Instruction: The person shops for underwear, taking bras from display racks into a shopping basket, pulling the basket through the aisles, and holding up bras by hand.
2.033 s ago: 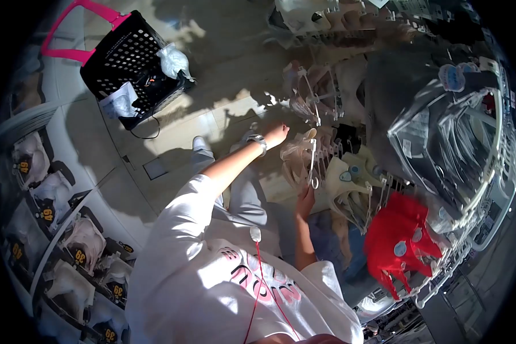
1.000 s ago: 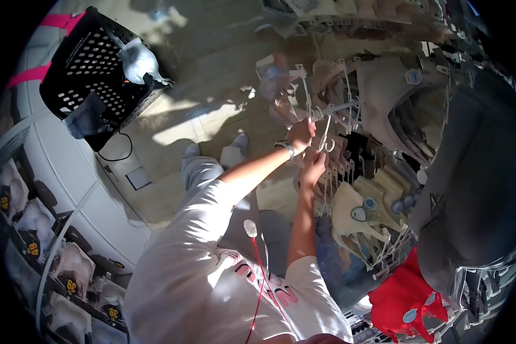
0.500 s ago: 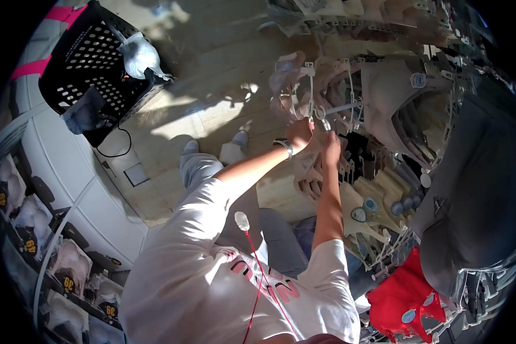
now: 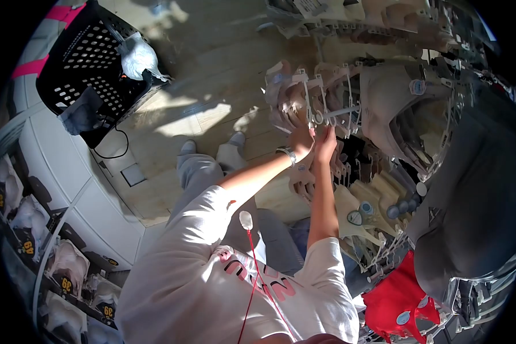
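Observation:
Both hands are raised close together at the end of a rack arm, in front of beige bras (image 4: 284, 94) on white plastic hangers. My left hand (image 4: 301, 142), with a watch at the wrist, is closed around the lower end of a white hanger (image 4: 308, 103). Right beside it, my right hand (image 4: 325, 144) pinches near the hook of a second white hanger (image 4: 325, 98). Fingertips of both hands are partly hidden by the hooks and each other. A large grey-beige bra (image 4: 378, 94) hangs just right of the hands.
A black perforated basket (image 4: 77, 63) with a white bra (image 4: 139, 56) on its rim stands on the floor at upper left. Yellowish bras (image 4: 358, 200), a red garment (image 4: 398, 298) and a big dark grey garment (image 4: 470, 200) hang at right. White drawers (image 4: 69, 166) line the left.
My right hand has moved up and left, closer to my left hand. The hangers and beige bras at the rack's end have shifted, and two hangers now stand side by side.

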A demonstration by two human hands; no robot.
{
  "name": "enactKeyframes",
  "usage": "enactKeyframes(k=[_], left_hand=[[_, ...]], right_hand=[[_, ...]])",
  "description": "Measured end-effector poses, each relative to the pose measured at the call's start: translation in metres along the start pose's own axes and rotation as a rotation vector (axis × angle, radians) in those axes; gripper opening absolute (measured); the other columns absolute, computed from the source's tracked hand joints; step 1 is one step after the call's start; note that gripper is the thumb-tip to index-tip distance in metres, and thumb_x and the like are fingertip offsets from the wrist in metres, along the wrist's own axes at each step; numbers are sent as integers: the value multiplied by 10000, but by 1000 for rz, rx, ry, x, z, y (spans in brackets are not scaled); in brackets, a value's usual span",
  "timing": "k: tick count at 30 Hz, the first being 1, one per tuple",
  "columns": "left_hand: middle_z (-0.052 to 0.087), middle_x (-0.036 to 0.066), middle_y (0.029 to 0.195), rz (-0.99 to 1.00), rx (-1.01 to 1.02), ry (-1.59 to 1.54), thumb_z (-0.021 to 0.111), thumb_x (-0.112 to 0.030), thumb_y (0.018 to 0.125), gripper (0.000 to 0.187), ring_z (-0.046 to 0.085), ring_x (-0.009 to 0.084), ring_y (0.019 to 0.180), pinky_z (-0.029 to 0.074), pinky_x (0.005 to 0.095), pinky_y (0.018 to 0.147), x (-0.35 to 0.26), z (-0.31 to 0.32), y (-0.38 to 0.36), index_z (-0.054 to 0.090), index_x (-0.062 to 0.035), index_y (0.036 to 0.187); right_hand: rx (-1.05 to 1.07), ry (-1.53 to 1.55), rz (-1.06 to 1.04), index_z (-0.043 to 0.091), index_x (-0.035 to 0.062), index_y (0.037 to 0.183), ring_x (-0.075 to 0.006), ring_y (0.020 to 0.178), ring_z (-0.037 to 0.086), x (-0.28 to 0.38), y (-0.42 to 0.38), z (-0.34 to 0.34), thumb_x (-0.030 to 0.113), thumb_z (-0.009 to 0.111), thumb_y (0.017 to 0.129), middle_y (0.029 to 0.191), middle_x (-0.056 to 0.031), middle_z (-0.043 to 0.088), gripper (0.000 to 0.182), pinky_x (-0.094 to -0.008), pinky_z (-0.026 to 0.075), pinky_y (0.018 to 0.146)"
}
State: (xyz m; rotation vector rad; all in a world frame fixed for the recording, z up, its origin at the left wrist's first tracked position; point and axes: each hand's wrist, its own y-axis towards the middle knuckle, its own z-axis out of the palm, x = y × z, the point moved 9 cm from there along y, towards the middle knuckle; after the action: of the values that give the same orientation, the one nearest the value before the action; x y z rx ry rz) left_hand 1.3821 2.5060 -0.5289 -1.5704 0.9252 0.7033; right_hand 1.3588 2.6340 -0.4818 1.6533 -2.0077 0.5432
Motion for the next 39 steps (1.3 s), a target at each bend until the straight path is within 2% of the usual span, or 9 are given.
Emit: enactKeyframes(k=[6, 11, 17, 18, 22, 25, 29, 31, 39], left_hand=[[638, 137, 727, 173, -29, 7, 441, -157, 888, 245, 613, 320, 720, 458, 420, 637, 1, 11, 8, 599, -45, 737], [626, 162, 698, 195, -79, 40, 409, -212, 945, 331, 612, 335, 713, 467, 453, 673, -10, 3, 4, 594, -35, 735], [629, 189, 729, 97, 243, 39, 443, -253, 939, 311, 606, 362, 710, 462, 455, 667, -6, 11, 13, 591, -17, 800], [650, 200, 851, 84, 241, 126, 504, -231, 923, 248, 632, 335, 801, 490, 408, 714, -17, -4, 7, 594, -2, 953], [661, 175, 1013, 158, 80, -419, 495, -101, 891, 262, 637, 262, 967, 486, 375, 809, 19, -6, 0, 580, -2, 1119], [654, 142, 1079, 143, 133, -341, 529, -168, 929, 319, 622, 234, 1017, 489, 310, 843, 47, -47, -27, 523, 24, 1183], [666, 177, 883, -98, -45, 173, 494, -230, 933, 231, 653, 323, 852, 517, 381, 726, 114, -159, -94, 602, -42, 1014], [644, 195, 848, -114, -74, 252, 498, -215, 907, 186, 632, 366, 802, 510, 434, 673, 134, -210, -139, 597, -60, 931], [639, 112, 857, 611, 303, 1065, 507, -138, 811, 149, 627, 289, 867, 484, 449, 743, 35, -294, -257, 609, -47, 870]], right_hand=[[-15, -18, 170, 521, -43, 898, -377, 623, 499, 4, 8, -17, 143, 470, 962, 750, -261, 554, 203, -372, 442, 604], [-63, -93, -2, 592, -51, 942, -405, 752, 592, 26, 16, -28, 154, 480, 954, 827, -266, 600, 233, -379, 470, 668], [84, -114, 146, 614, -22, 974, -411, 816, 611, 9, 25, -7, 141, 511, 929, 879, -262, 624, 198, -392, 481, 695], [71, -97, 85, 621, -5, 1048, -305, 678, 594, 11, 27, -9, 230, 525, 934, 787, -226, 629, 278, -357, 461, 657], [61, -250, -42, 471, -46, 1244, -409, 1059, 509, 28, 9, -25, 129, 603, 870, 1167, -277, 511, 434, -413, 421, 885], [-106, -384, -131, 361, -36, 1336, -434, 1157, 424, 51, -54, -47, 108, 647, 810, 1252, -274, 449, 615, -459, 357, 977], [141, -332, 271, 360, -29, 1334, -432, 1257, 321, 23, -209, -16, 131, 644, 812, 1346, -279, 355, 616, -477, 305, 1036], [312, -319, 221, 358, -37, 1329, -443, 1261, 315, 42, -288, 13, 153, 648, 815, 1344, -294, 351, 620, -490, 296, 1043], [323, 90, -15, 502, -11, 1188, -361, 1077, 514, 290, -317, 15, 3, 541, 844, 1158, -201, 527, 347, -403, 416, 935]])
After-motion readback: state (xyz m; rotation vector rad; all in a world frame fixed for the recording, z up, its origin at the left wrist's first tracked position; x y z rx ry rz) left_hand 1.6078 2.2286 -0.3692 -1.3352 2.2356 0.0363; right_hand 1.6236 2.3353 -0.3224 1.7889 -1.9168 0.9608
